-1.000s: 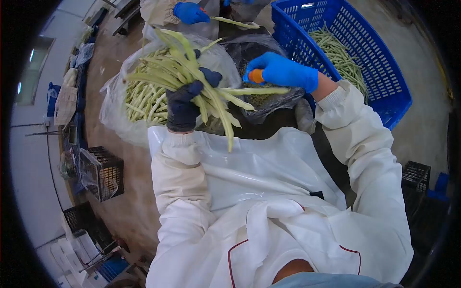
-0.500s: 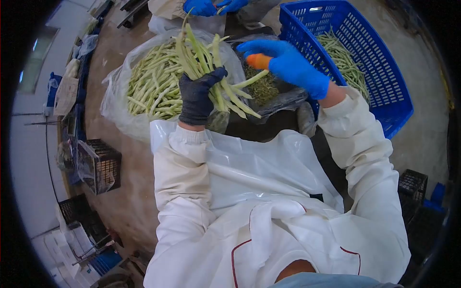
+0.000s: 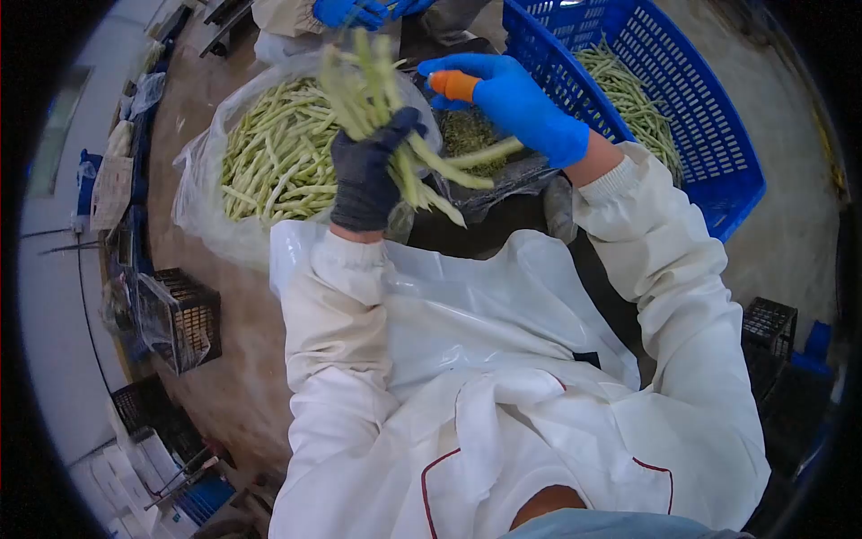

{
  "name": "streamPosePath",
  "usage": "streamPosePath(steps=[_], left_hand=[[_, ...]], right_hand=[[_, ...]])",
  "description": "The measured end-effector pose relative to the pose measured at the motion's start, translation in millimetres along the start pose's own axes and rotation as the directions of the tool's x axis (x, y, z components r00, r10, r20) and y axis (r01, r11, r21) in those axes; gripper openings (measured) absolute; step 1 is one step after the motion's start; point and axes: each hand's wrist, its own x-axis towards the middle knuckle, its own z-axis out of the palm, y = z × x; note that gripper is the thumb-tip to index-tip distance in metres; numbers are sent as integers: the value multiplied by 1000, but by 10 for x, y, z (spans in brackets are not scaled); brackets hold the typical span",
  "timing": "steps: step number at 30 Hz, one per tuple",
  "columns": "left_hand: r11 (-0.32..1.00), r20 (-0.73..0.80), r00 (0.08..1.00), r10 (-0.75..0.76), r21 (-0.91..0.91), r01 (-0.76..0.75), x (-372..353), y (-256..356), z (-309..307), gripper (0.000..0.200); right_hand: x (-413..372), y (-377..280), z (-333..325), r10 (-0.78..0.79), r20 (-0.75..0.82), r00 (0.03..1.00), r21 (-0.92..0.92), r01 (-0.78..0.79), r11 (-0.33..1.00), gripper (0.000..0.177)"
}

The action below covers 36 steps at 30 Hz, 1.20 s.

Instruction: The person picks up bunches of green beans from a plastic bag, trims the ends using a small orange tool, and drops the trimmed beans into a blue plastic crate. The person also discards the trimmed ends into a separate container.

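Note:
My left hand point(image 3: 366, 175), in a dark glove, is closed round a bunch of long pale green beans point(image 3: 359, 99). Their upper ends are blurred, and several stalks stick out below the fist to the right. Just right of the bunch is my right hand point(image 3: 507, 94), in a blue glove with an orange cover on the thumb. Its thumb lies close against the bent fingers; whether anything is pinched there cannot be made out. Behind my left hand, a clear plastic bag point(image 3: 199, 189) lies open, full of green beans point(image 3: 274, 148).
Green scraps point(image 3: 471, 135) lie on dark plastic beyond my right forearm. At the right, a blue crate point(image 3: 709, 117) holds more beans point(image 3: 628, 103). A co-worker's blue-gloved hands point(image 3: 350, 13) show at the top. A dark crate point(image 3: 193, 323) stands on the floor at left.
My right hand has moved slightly left and up, nearer the bean tops, with its thumb closer to the fingers. My left hand keeps its hold; the bean tops have blurred.

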Motion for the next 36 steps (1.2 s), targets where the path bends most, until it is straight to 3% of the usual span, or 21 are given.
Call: streamPosePath(steps=[3, 7, 11, 14, 15, 17, 18, 21, 22, 23, 25, 26, 28, 30, 32, 35, 36], left_hand=[[993, -80, 991, 108, 64, -103, 145, 182, -293, 23], [984, -65, 984, 163, 78, -158, 138, 298, -433, 24], [987, -70, 985, 161, 42, -158, 125, 282, -433, 24], [983, -84, 980, 181, 2, -182, 108, 286, -373, 21], [982, -93, 979, 184, -19, -186, 98, 283, -339, 20], [989, -63, 987, 146, 8, -146, 77, 252, -313, 21], [992, -48, 991, 126, 22, -125, 65, 237, -298, 22], [973, 56, 998, 6, 229, -19, -3, 219, -250, 26], [956, 102, 992, -69, 290, 36, -15, 218, -260, 32], [951, 130, 987, -96, 306, 52, -45, 198, -245, 34], [939, 190, 971, -143, 335, 73, -98, 174, -188, 37], [920, 196, 976, -99, 393, 14, -125, 163, -152, 26], [929, 180, 975, -131, 366, 57, -149, 177, -145, 26], [927, 162, 977, -138, 369, 70, -121, 192, -211, 25], [915, 95, 985, -145, 391, 97, -71, 193, -325, 24], [903, 38, 991, -125, 417, 98, -17, 179, -417, 26], [903, 37, 994, -107, 422, 82, -22, 183, -389, 26]], right_hand=[[-64, 92, -101, -20, 232, 973, -469, 130, 874, 27], [-227, 138, -43, 80, 289, 954, -514, 84, 854, 28], [-260, 74, 18, 271, 411, 870, -460, -58, 886, 23], [-321, 75, 119, 145, 376, 915, -548, 94, 831, 20], [-350, 90, 160, 52, 428, 902, -569, 224, 791, 18], [-426, 154, 255, -119, 534, 837, -582, 467, 666, 16], [-441, 178, 319, -262, 637, 725, -482, 640, 599, 17], [-362, 112, 293, -189, 746, 638, -521, 737, 431, 19], [-273, 97, 199, -147, 673, 725, -657, 678, 330, 19], [-156, 104, 46, -324, 540, 777, -721, 625, 299, 18], [118, 78, -384, -582, 293, 759, -825, 508, 247, 17], [193, 4, -585, -667, 202, 717, -866, 449, 221, 18], [183, -315, -788, -508, -218, 833, -911, 13, 412, 23], [260, -243, -1153, -637, -468, 612, -825, -44, 563, 18], [185, -388, -1444, -574, -545, 611, -711, 26, 703, 17], [183, -137, -1708, -476, -412, 777, -695, 69, 715, 27], [177, -69, -1639, -433, -142, 890, -800, 154, 580, 38]])
